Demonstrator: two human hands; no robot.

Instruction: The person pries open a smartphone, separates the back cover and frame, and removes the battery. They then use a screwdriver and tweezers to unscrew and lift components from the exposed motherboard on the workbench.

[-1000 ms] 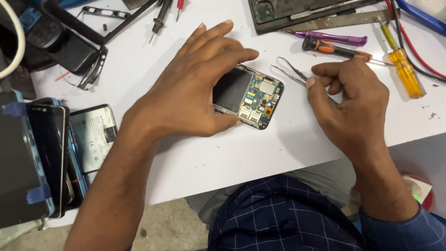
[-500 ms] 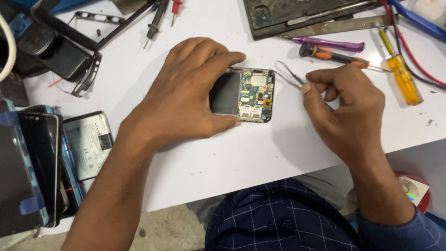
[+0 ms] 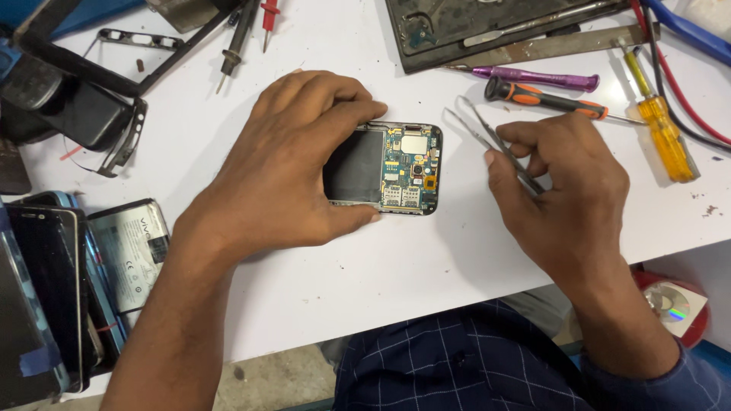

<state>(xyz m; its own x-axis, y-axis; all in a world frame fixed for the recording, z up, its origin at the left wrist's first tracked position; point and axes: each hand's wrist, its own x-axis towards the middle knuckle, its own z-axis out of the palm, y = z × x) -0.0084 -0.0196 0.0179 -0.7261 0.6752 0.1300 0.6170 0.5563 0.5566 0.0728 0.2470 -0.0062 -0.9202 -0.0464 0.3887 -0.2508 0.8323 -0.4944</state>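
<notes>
An opened smartphone, its back cover off and its circuit board bare, lies flat near the middle of the white table. The left hand clamps it from the 9 o'clock side, fingers along the top edge and thumb along the bottom edge, covering its left part. The right hand, at the phone's 3 o'clock and apart from it, pinches metal tweezers whose two tips are spread and point up toward 11 o'clock, just off the phone's top right corner.

The step in hand looks like steadying the phone while the tweezers are brought to the board. The next move calls for a firm hold and fine aim among small, closely packed parts.

At the phone's 1 to 2 o'clock lie a purple screwdriver, an orange-and-black screwdriver and a yellow screwdriver. A phone battery lies at 8 o'clock.
</notes>
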